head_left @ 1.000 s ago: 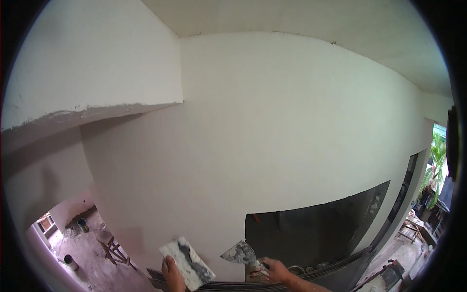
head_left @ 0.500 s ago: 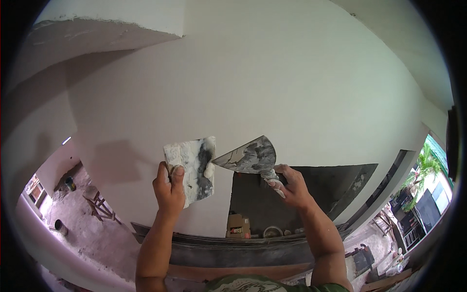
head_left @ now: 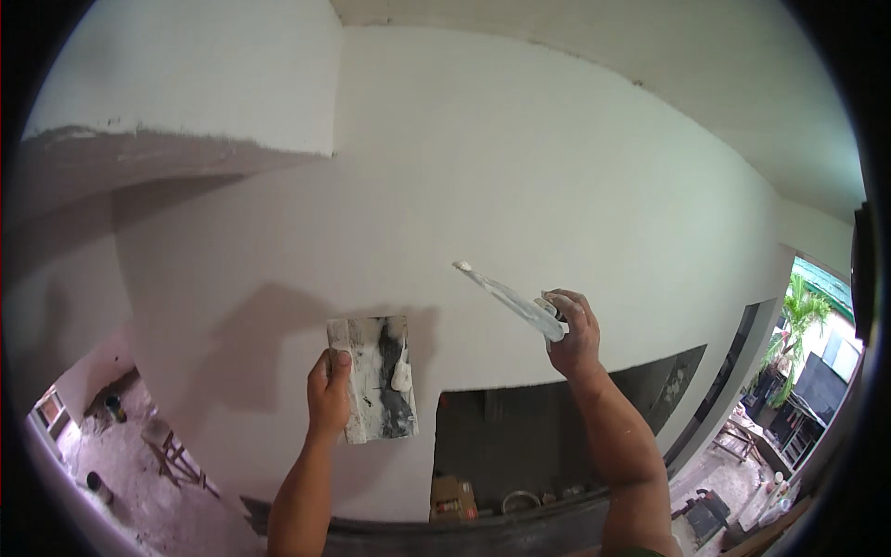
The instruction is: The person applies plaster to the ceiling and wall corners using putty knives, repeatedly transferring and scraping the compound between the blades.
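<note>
My left hand [head_left: 331, 388] grips the left edge of a flat rectangular board [head_left: 371, 408], smeared with white putty and dark streaks. A small lump of white putty [head_left: 402, 376] clings near the board's right edge. My right hand [head_left: 574, 336] is closed round the handle of a putty knife [head_left: 509, 299], mostly hidden by the fingers. The knife's wide blade is seen nearly edge-on, pointing up and left, with a dab of white putty [head_left: 461, 266] at its tip. Behind both tools stands a pale wall [head_left: 557, 167]; whether the blade touches it I cannot tell.
Below the knife, a dark rectangular recess [head_left: 520, 436] opens in the wall, with a cardboard box [head_left: 452, 498] and a round metal-rimmed container [head_left: 521, 502] inside. A wooden stool [head_left: 172, 452] stands at lower left. A ceiling beam [head_left: 176, 148] juts out at upper left.
My right hand has lifted the putty knife off the board, up and right, turning its blade edge-on with putty at the tip. The board sits lower in view, and the view has tilted upward.
</note>
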`<state>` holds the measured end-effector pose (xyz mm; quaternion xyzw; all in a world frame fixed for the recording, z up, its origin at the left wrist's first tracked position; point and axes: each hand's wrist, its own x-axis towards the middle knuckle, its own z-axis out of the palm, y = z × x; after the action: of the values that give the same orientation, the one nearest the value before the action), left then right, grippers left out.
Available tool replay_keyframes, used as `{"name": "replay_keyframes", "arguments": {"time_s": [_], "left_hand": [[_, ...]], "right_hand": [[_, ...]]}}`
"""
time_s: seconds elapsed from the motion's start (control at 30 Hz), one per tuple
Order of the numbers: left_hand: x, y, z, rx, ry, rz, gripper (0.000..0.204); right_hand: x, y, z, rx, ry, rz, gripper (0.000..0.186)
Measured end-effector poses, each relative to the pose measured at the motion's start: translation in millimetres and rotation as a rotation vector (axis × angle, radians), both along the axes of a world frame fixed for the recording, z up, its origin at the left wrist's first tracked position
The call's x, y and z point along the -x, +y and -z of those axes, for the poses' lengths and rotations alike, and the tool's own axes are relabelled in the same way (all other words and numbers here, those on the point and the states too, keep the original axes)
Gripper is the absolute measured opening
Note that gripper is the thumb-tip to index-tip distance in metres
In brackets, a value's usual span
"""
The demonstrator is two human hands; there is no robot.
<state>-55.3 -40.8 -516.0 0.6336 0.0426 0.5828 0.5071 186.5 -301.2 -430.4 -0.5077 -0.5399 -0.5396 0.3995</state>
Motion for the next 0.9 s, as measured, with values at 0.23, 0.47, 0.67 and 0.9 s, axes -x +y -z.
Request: {"name": "replay_keyframes", "arguments": {"time_s": [0.23, 0.47, 0.67, 0.9], "left_hand": [[-118.8, 74.6, -55.6, -0.051, -0.193, 0.153, 0.043], [-164.6, 93.3, -65.9, -0.080, -0.340, 0.241, 0.046], [-180.7, 102.9, -58.6, -0.043, -0.266, 0.233, 0.050], [-179.1, 112.9, -58.6, -0.022, -0.155, 0.184, 0.048]], "right_hand": [[-40.2, 46.1, -141.0, -0.067, -0.026, 0.173, 0.024], [-25.1, 112.6, -246.1, -0.168, -0.120, 0.267, 0.022], [-37.1, 165.6, -312.9, -0.246, -0.130, 0.317, 0.023], [-29.6, 198.6, -356.5, -0.282, -0.184, 0.365, 0.025]]}}
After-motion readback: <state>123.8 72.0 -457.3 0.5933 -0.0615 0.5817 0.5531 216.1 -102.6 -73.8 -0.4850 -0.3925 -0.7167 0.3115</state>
